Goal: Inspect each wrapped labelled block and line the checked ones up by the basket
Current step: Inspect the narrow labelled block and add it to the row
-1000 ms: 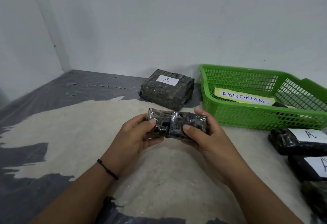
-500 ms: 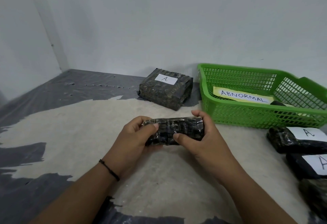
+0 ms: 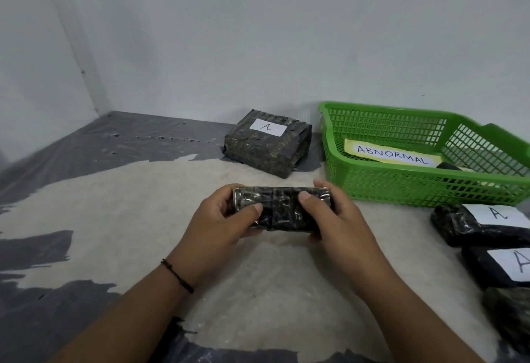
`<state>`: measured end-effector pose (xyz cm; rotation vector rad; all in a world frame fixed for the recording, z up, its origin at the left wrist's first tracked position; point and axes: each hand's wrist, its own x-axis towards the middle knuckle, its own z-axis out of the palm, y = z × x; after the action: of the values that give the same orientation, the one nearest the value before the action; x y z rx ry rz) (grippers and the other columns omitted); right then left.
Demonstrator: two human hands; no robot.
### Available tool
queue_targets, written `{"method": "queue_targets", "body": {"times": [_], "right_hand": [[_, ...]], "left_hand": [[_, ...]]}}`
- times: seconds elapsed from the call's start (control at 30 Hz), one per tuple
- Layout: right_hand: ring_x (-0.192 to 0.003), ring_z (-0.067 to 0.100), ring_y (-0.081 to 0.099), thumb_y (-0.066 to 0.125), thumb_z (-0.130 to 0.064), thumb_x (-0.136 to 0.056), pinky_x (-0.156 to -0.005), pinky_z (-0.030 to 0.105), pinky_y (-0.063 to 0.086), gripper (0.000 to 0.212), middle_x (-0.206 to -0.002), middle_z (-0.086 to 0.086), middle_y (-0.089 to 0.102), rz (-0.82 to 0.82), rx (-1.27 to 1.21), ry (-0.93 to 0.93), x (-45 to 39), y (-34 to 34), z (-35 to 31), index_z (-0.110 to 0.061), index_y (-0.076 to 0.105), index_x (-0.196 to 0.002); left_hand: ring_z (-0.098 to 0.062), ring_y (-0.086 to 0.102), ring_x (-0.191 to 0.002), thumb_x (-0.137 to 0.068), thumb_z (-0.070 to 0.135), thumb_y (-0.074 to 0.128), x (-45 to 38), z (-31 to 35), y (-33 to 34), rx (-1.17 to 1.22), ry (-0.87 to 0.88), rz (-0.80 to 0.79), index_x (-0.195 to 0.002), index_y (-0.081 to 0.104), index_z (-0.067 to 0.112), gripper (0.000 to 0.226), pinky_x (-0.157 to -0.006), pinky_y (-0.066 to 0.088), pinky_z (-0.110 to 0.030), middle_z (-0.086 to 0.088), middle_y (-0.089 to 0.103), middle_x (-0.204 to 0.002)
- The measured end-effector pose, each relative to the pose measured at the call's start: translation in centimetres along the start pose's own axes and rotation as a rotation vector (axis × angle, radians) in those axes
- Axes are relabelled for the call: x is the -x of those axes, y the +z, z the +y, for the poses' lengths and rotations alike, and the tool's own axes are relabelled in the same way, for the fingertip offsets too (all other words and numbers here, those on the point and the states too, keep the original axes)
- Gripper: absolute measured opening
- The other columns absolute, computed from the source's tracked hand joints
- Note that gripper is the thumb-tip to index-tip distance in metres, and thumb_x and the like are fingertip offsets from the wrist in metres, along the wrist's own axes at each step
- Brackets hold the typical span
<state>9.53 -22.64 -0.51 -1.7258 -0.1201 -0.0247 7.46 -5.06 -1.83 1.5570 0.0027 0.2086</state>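
Observation:
A dark plastic-wrapped block (image 3: 282, 208) is held above the table's middle, long side facing me, its label out of sight. My left hand (image 3: 220, 222) grips its left end and my right hand (image 3: 335, 213) grips its right end, thumbs on the near face. Another wrapped block (image 3: 266, 142) labelled "A" lies flat beside the left wall of the green basket (image 3: 372, 187). At the right edge lie two more blocks labelled "A" (image 3: 481, 225) (image 3: 499, 268), and a further dark block (image 3: 510, 314) below them.
The basket holds a paper sign reading "ABNORMAL" (image 3: 393, 155) and a dark item (image 3: 447, 166), mostly hidden. White walls close the table at the back and left. The tabletop (image 3: 143, 205) is pale with worn grey patches.
Both hands have rolled the held block, so a different long face now points at me. The hands stayed at about the same spot.

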Motion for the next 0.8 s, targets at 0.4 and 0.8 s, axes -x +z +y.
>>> {"method": "queue_targets", "body": {"times": [0.4, 0.8], "right_hand": [[-0.116, 0.014, 0.058, 0.069, -0.044, -0.069, -0.105, 0.045, 0.043, 0.068, -0.131, -0.005, 0.058, -0.082, -0.171, 0.099, -0.11, 0.32, 0.06, -0.026, 0.052, -0.133], [-0.101, 0.007, 0.062, 0.063, -0.021, -0.086, -0.096, 0.034, 0.048, 0.056, -0.118, -0.007, 0.065, -0.205, 0.068, -0.019, 0.02, 0.31, 0.70, -0.025, 0.043, -0.139]], "left_hand": [[-0.019, 0.072, -0.085, -0.060, 0.039, 0.085, 0.06, 0.04, 0.07, -0.111, -0.048, 0.129, -0.098, 0.066, 0.017, 0.048, -0.074, 0.059, -0.034, -0.001, 0.075, -0.091], [-0.002, 0.066, -0.072, -0.060, 0.029, 0.087, 0.23, 0.31, -0.04, -0.185, 0.006, 0.165, -0.103, 0.054, 0.024, 0.054, -0.062, 0.050, -0.018, 0.006, 0.069, -0.091]]}}
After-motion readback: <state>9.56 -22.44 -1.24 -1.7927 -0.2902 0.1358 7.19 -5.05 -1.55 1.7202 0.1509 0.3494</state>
